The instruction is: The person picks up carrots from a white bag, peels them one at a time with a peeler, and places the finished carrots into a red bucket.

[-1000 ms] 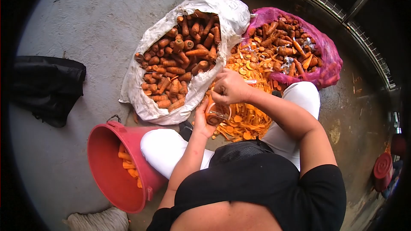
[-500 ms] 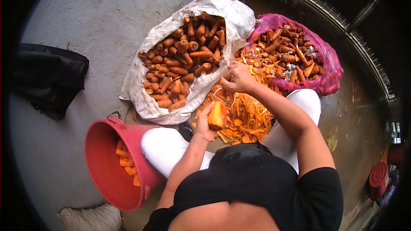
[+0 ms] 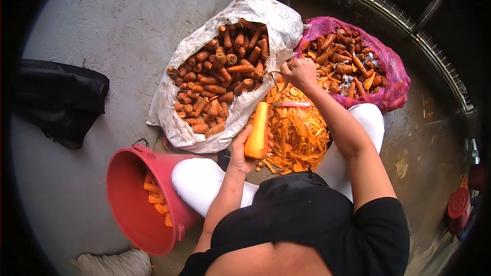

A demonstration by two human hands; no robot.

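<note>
Gripping a peeled carrot (image 3: 257,133) in the left hand (image 3: 239,152), with fingers closed round the thick lower end. Smooth, bright orange and gently tapering, pointing almost straight to twelve o'clock. Holding the right hand (image 3: 302,74) up at one o'clock from that carrot, well apart from it, with fingers curled inward. Showing beside them, a thin curved piece (image 3: 274,73), too small to name; cannot tell whether gripped.

Over to three o'clock, a loose, glistening heap of peelings (image 3: 302,140), all flat ribbons and curls, dotted with round slices. Lying across it at two o'clock, a slim tool with a pink handle (image 3: 296,104).

Up at eleven o'clock, a white woven sack (image 3: 255,7), crinkled and frayed along the open mouth, packed with rough, earthy, blunt-ended carrots (image 3: 215,84). Farther out at two o'clock, a purple mesh bag (image 3: 393,71), slumped wide open, crammed with darker, dull-skinned carrots (image 3: 353,56).

Down at eight o'clock, a red plastic bucket (image 3: 130,209), round-mouthed and tipped over, just beside the white trouser leg (image 3: 197,176). Lying inside, a few smooth peeled carrots (image 3: 160,202). Far off at nine o'clock, a limp black cloth (image 3: 61,102) on the grey, scuffed floor (image 3: 123,36).
</note>
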